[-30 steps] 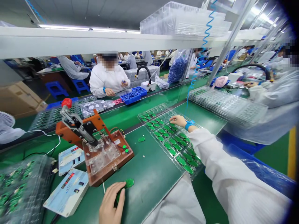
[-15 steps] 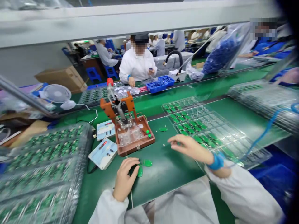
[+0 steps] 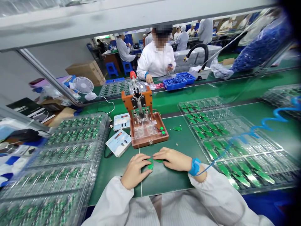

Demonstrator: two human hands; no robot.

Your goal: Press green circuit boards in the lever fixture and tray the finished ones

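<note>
My left hand (image 3: 136, 169) rests on the green mat, its fingers and thumb closed about the edges of a small green circuit board (image 3: 150, 164). Just to the right, my right hand (image 3: 175, 158), with a blue wrist strap (image 3: 195, 166), reaches in from the side. Its fingertips and thumb are on a second green circuit board (image 3: 159, 161), mostly covered by the fingers. Behind both hands stands a wooden test fixture (image 3: 150, 142) with a red-knobbed lever and clear plates. Another green board (image 3: 177, 128) lies alone right of the fixture.
Clear trays of green boards (image 3: 199, 147) lie on the right, and stacked filled trays (image 3: 68, 157) on the left. Two white meter boxes (image 3: 118, 142) sit beside the fixture. A coiled blue cord (image 3: 256, 130) crosses the right side. Opposite, a co-worker (image 3: 156, 59) sits behind blue bins (image 3: 175, 84).
My right hand has moved left and down onto the second board, near my left hand. My left fingers have closed in on their board. The camera view has swung left.
</note>
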